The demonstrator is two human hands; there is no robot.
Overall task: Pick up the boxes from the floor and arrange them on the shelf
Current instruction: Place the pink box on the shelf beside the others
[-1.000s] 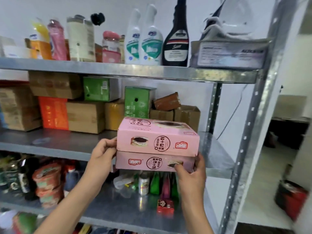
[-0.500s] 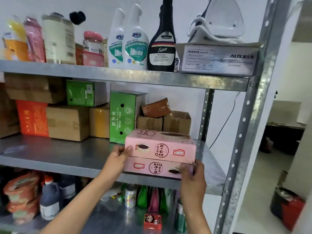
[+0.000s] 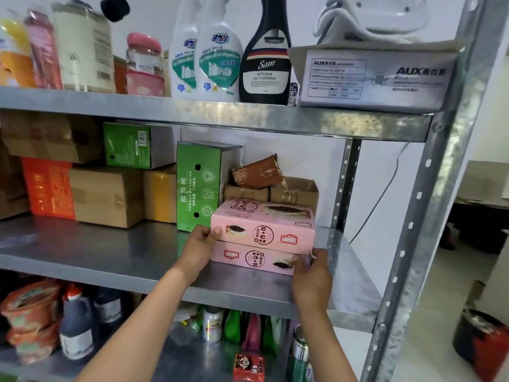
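Note:
Two pink snack boxes lie stacked on the middle metal shelf (image 3: 115,252), toward its right end. The upper pink box (image 3: 264,226) sits on the lower pink box (image 3: 253,259), which rests on the shelf surface. My left hand (image 3: 199,248) grips the stack's left end, thumb on the upper box's front corner. My right hand (image 3: 312,274) holds the lower box's right front corner. Both boxes stand just in front of a tall green carton (image 3: 199,186) and small brown cartons (image 3: 293,193).
Cardboard, orange and green boxes fill the back left of the middle shelf. Cleaning bottles (image 3: 217,53) and a white AUX box (image 3: 377,75) stand on the top shelf. Bottles, cans and packets crowd the lower shelf. A steel upright (image 3: 421,210) borders the right side.
The two pink boxes went from being held in front of the shelf to resting on it, pushed back toward the green carton. Both hands moved forward with them.

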